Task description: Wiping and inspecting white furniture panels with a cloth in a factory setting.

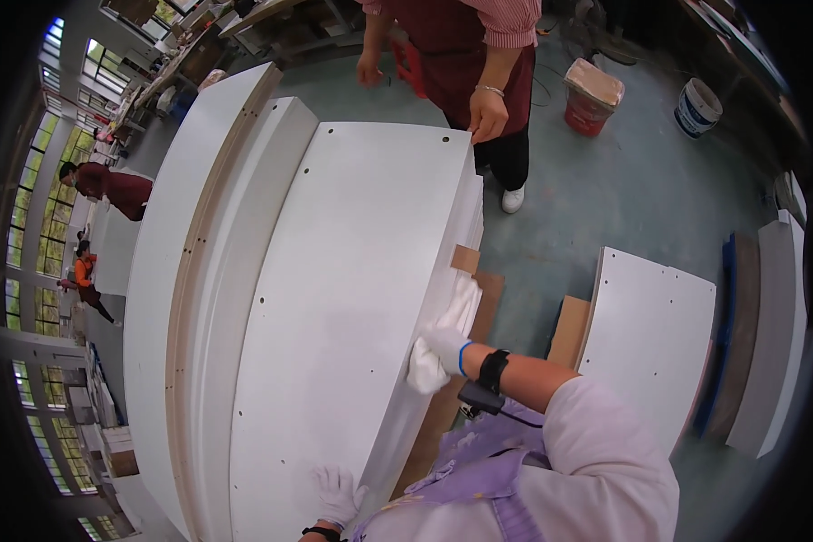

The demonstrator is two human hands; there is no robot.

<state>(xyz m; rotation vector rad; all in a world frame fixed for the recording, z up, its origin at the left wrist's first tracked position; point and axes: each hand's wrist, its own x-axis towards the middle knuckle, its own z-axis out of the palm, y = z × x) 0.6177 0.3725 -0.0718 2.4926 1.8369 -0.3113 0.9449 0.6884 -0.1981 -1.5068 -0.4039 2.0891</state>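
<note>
While the right hand (445, 349) is closed around a bunched white cloth (462, 305) at the right long edge of the top panel (343, 271), the left hand (337, 496) lies on the near end of that panel with gloved fingers spread, grasping nothing. Use the top panel as the reference for all positions.

The top panel lies white face up, with small dark holes near its margins; further white panel edges show below its right side. At its far right corner is a co-worker's hand (489, 114); whether that hand grips or merely rests cannot be told. Left of the top panel runs a brown strip (188, 244). A brown cardboard piece (465, 259) juts out at its right side, just beyond the cloth.

Cautions:

1. Slippage. Uneven pressure from the left hand, or a pull at the far right corner, could shift the top panel on those beneath.

2. Snagging. Loose folds of the cloth could catch on the cardboard piece or a panel corner.

3. Cable. The black cable (520, 421) at the right wrist, right of the top panel, could hook during a wide reach.

4. Scratching. Grit trapped in the cloth could mark the white surface.
</note>
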